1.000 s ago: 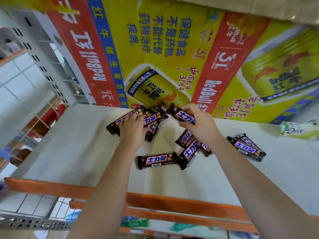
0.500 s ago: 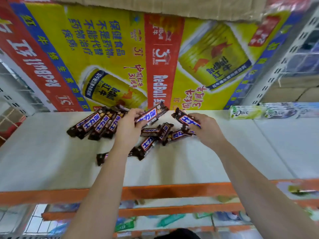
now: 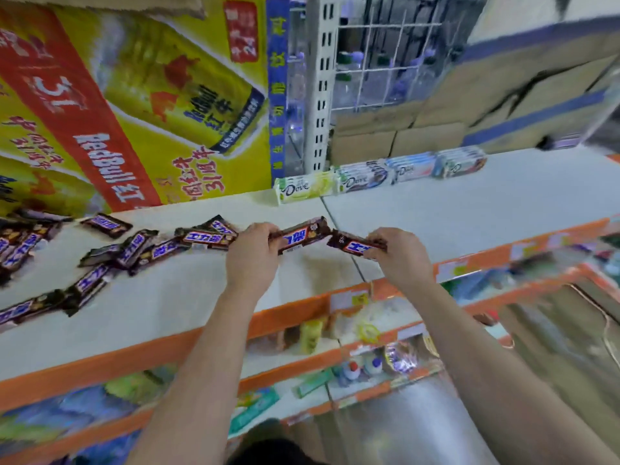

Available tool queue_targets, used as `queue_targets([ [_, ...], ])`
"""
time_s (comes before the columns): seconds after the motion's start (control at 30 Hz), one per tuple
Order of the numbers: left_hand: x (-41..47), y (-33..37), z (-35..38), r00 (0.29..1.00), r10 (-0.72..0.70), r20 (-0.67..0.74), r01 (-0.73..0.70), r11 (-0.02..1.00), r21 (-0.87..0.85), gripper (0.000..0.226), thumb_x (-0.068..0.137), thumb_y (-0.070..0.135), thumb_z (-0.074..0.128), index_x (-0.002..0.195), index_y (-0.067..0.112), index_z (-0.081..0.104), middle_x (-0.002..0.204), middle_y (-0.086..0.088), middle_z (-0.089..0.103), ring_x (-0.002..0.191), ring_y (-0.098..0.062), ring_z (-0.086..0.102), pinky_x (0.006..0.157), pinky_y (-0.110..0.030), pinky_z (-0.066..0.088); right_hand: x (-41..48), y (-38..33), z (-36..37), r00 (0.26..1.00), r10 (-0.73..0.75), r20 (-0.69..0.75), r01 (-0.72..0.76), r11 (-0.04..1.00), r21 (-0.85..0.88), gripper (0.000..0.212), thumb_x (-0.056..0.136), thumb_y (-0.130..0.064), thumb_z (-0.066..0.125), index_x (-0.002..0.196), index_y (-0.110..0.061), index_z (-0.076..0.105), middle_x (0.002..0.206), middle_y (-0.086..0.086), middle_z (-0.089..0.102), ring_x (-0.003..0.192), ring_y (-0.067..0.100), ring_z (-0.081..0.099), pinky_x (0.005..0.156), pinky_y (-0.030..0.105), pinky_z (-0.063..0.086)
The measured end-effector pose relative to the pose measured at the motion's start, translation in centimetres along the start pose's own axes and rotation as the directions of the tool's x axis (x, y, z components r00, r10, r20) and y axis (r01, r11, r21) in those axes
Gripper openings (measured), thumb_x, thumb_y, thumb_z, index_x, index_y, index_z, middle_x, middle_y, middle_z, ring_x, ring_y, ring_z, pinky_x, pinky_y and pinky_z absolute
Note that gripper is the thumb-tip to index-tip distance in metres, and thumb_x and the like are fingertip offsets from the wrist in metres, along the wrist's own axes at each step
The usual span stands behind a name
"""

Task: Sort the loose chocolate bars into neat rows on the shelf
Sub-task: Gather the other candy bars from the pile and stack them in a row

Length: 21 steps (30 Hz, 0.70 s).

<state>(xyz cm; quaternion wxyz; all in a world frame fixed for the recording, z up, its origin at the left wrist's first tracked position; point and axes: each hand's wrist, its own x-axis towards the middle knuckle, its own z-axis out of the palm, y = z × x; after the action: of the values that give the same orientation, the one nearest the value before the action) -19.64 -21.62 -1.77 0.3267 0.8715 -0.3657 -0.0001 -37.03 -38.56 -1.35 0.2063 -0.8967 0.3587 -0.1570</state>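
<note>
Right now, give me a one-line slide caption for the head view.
Left hand holds a brown-wrapped chocolate bar, right hand a second bar, over the white shelf strewn with loose bars.

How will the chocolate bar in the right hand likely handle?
Probably stiff: the bar juts straight from the right hand without sagging. Its smooth wrapper may slip. Loose bars on the shelf lie flat, so rolling seems unlikely.

One wide-angle camera sits on the person's head and looks forward and down along both forearms at the white shelf [image 3: 453, 209]. It is near enough that the left hand [image 3: 252, 260] and right hand [image 3: 401, 258] sit mid-frame. The view is tilted, so the shelf's orange edge [image 3: 100, 365] climbs rightward. Lower shelves [image 3: 285, 362] show beneath.
</note>
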Motion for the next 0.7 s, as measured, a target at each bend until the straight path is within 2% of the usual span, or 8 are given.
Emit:
queue_targets([
  [0.13,0.8,4.6,4.1,0.998,0.046,0.042,-0.047,0.999,0.021,0.016,0.089,0.019,0.055,0.102,0.015,0.065,0.103,-0.009,0.063,0.098,-0.03,0.056,0.081,-0.04,0.045,0.9,5.1,-2.0,0.999,0.041,-0.036,-0.042,0.998,-0.042,0.016,0.08,-0.023,0.068,0.096,-0.022,0.068,0.099,0.005,0.066,0.094,0.029,0.058,0.071,0.036,0.044],
  [0.3,3.9,9.4,10.2,0.988,0.091,0.123,-0.095,0.995,0.023,0.015,0.091,0.023,0.054,0.101,0.019,0.064,0.101,-0.003,0.062,0.096,-0.026,0.056,0.08,-0.038,0.044,2.7,11.9,-4.4,0.996,0.047,-0.082,-0.063,0.976,-0.209,0.016,0.087,-0.025,0.06,0.1,-0.02,0.066,0.098,0.004,0.065,0.089,0.028,0.058,0.073,0.037,0.039],
  [0.47,8.4,15.5,16.9,0.975,0.142,0.173,-0.151,0.988,0.038,0.015,0.093,0.025,0.051,0.103,0.02,0.062,0.105,0.0,0.06,0.099,-0.023,0.053,0.081,-0.037,0.041,6.5,19.9,-7.9,0.991,0.053,-0.119,-0.086,0.952,-0.294,0.013,0.089,-0.024,0.059,0.1,-0.021,0.066,0.095,0.001,0.065,0.09,0.027,0.058,0.074,0.036,0.035],
  [0.57,11.5,18.9,20.4,0.966,0.145,0.213,-0.166,0.983,0.082,0.016,0.093,0.027,0.051,0.104,0.021,0.061,0.106,0.001,0.061,0.099,-0.022,0.054,0.08,-0.036,0.041,9.3,24.9,-10.3,0.989,0.094,-0.116,-0.126,0.941,-0.314,0.013,0.087,-0.023,0.06,0.098,-0.023,0.067,0.094,0.0,0.064,0.092,0.027,0.058,0.073,0.034,0.034],
  [0.7,15.2,23.0,24.2,0.971,0.144,0.192,-0.165,0.981,0.102,0.016,0.092,0.025,0.051,0.103,0.022,0.062,0.107,0.001,0.063,0.1,-0.023,0.056,0.08,-0.036,0.043,13.0,30.2,-12.8,0.986,0.097,-0.135,-0.132,0.95,-0.283,0.011,0.083,-0.015,0.064,0.09,-0.022,0.069,0.088,0.001,0.066,0.086,0.029,0.06,0.071,0.035,0.038],
])
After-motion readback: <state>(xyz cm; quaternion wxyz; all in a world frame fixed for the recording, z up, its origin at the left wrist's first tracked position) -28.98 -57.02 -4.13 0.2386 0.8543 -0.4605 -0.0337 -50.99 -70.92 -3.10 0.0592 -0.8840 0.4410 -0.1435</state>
